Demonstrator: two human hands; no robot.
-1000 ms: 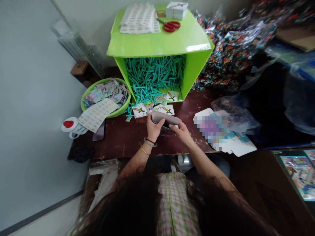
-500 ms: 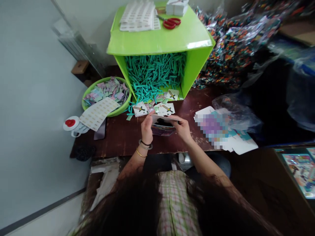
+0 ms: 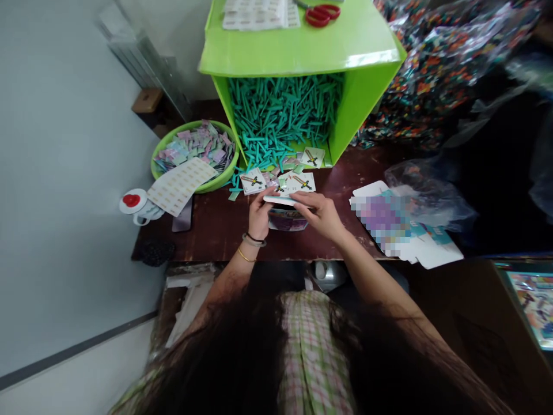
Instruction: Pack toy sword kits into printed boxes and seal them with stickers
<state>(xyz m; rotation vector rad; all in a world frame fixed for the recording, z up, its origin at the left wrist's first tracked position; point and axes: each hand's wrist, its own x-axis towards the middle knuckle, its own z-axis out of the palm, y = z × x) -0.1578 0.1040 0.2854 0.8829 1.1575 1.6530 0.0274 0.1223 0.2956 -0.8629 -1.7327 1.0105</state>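
Note:
A small printed cardboard box [image 3: 288, 222] is between my hands at the table's front part, its pale top flap folded across toward the upper edge. My left hand [image 3: 258, 214] grips the box's left end, fingers closed round it. On the right, my right hand [image 3: 323, 215] has its fingers on the flap and right end. Just beyond the box lie several white cards with a pixel sword picture [image 3: 253, 181], among small pink and green packets. Behind them a green bin [image 3: 360, 109] lies on its side, filled with teal plastic sticks [image 3: 280, 115].
To the left stands a green basin [image 3: 156, 167] of small packets, with a sticker sheet [image 3: 181, 185] over its rim and a lidded mug [image 3: 135, 203] beside it. Flat box blanks [image 3: 432, 251] lie right. Red scissors [image 3: 322, 15] rest on the bin. Bags of coloured pieces [image 3: 432, 75] are piled behind.
The box's open top, dark inside before, is now covered by the folded flap. My right hand has shifted its fingers onto the flap. The view has tipped slightly downward.

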